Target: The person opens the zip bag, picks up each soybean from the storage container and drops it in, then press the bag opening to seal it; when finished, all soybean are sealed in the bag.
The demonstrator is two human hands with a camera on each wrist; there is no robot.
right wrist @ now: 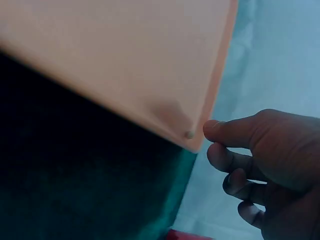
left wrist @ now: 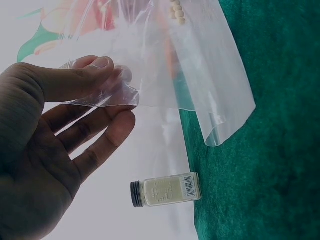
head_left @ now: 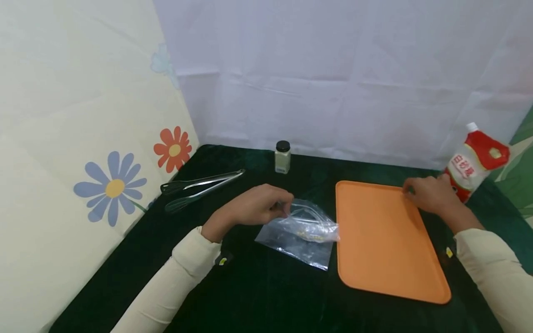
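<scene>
My left hand pinches the edge of a clear plastic bag between thumb and fingers, and the bag hangs down toward the table left of the tray. Small pale round beads show through the plastic in the left wrist view. At the far right corner of an orange tray is my right hand, its fingers loosely bent. One small pale bead lies inside that corner, just beside the thumb tip. Nothing shows between the right thumb and forefinger.
Metal tongs lie at the left on the dark green cloth. A small black-capped jar stands at the back. Behind my right hand stands a red and white spouted pouch. A white sheet hangs along the back edge.
</scene>
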